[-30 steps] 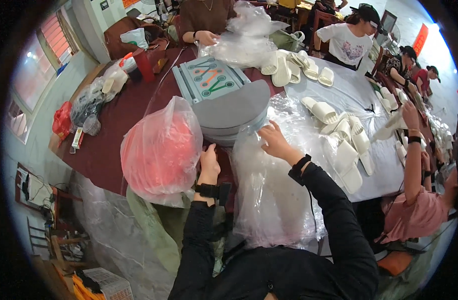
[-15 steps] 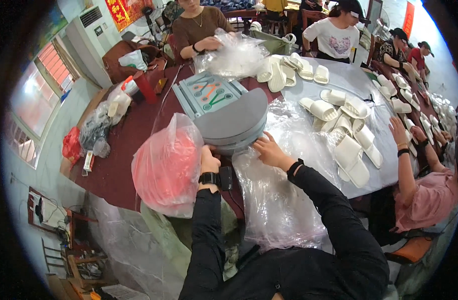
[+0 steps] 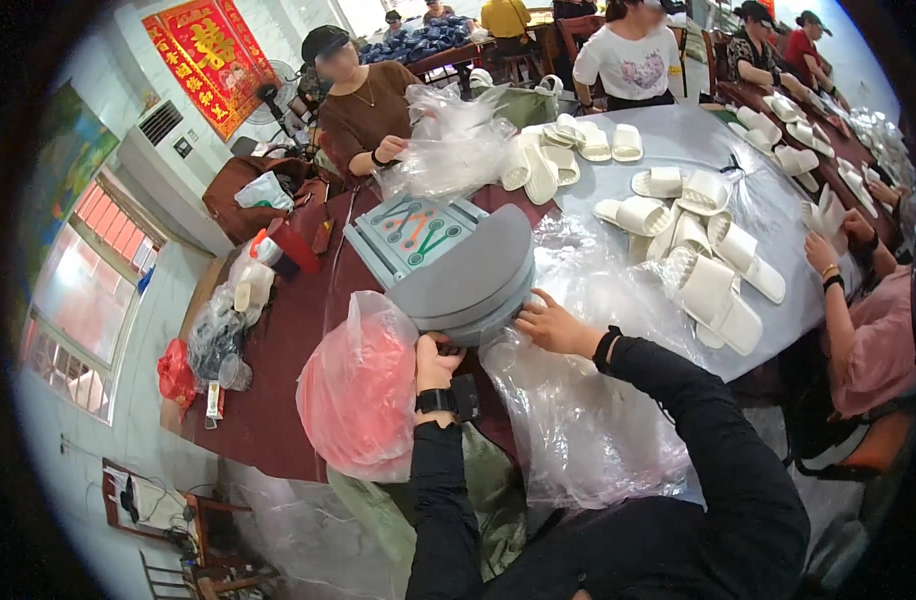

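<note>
A grey rounded plastic case (image 3: 465, 270) is in front of me on the table, its flat panel (image 3: 413, 235) marked with green and orange linked circles. My left hand (image 3: 438, 362) is at the case's near lower edge, fingers curled; what they grip, if anything, is hidden. To the right, my right hand (image 3: 556, 325) touches the case's near right side, with its fingers stretched and slightly apart. Beneath that hand lies a heap of clear plastic bags (image 3: 588, 420). Against my left wrist sits a clear bag with pink contents (image 3: 356, 395).
White slippers (image 3: 693, 235) lie scattered on the right over a pale sheet (image 3: 618, 195). Across the table a person (image 3: 368, 115) handles clear plastic film (image 3: 453, 140). Another person (image 3: 868, 330) works at the right with slippers. A red cup (image 3: 293, 245) stands at the left.
The view has tilted up and turned slightly. Both my hands remain at the case's near edge. The person at the right has a slipper in hand; the person opposite has shifted.
</note>
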A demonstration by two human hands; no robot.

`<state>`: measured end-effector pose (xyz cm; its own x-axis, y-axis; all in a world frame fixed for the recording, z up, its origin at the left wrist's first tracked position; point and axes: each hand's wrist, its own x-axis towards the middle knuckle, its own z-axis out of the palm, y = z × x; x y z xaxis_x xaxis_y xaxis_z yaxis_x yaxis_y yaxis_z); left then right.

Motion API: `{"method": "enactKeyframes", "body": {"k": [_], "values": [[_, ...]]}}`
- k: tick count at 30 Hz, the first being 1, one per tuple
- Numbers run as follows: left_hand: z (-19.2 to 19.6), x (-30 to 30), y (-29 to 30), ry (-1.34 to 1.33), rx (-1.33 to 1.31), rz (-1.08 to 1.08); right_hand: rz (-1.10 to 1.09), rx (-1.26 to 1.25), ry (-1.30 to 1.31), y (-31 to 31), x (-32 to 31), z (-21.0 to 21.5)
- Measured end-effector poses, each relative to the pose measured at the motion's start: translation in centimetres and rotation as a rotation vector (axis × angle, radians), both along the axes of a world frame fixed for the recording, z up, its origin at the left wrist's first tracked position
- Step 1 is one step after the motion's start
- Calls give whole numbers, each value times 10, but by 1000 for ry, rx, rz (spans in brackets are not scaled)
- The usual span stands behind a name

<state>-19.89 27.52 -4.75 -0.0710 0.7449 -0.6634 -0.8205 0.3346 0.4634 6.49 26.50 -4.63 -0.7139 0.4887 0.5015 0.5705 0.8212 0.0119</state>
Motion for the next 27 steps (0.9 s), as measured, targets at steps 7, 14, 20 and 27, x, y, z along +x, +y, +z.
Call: {"method": "enactKeyframes", "body": {"k": [7, 14, 20, 27], "values": [[-7, -34, 2, 104, 229, -163, -12, 55, -98, 1, -11, -13], [38, -2, -2, -39, 173, -46, -109, -49, -179, 3, -12, -18], [15, 4, -4, -22, 145, -25, -267, 175, -294, 0, -18, -19], [16, 1, -2, 89, 299, 51, -422, 217, -262, 8, -14, -10]]}}
